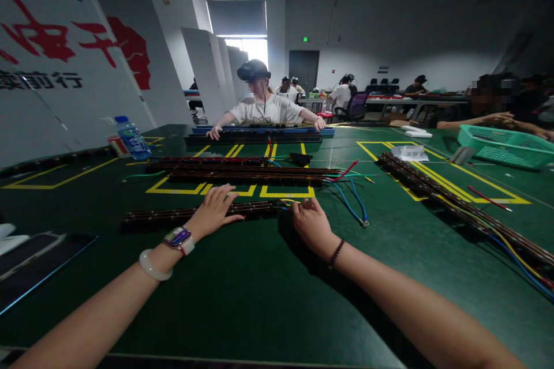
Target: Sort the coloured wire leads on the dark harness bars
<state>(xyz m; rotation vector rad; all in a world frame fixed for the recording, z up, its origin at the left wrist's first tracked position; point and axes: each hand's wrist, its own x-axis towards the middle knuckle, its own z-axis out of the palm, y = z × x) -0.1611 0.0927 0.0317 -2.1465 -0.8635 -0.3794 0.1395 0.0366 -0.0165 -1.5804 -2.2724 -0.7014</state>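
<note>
A long dark strip [173, 214] with brownish lengthwise bars lies crosswise on the green table. My left hand [216, 210] rests over its right half, fingers spread and palm down. Short yellow and blue wires [286, 202] come out of the strip's right end. They lead to my right hand [312, 223], whose fingers are curled closed around them; the exact grip is partly hidden. Just beyond lies a longer dark strip [246, 174], with red, green and blue wires [348, 199] at its right end. The blue ones end in metal lugs.
Across the table [242, 300], a person [264, 101] has both hands on blue and black rails [259, 134]. More wired strips [459, 202] run along the right, near a green basket [506, 144]. A bottle [132, 138] stands at left; a dark flat panel [38, 265] lies nearer.
</note>
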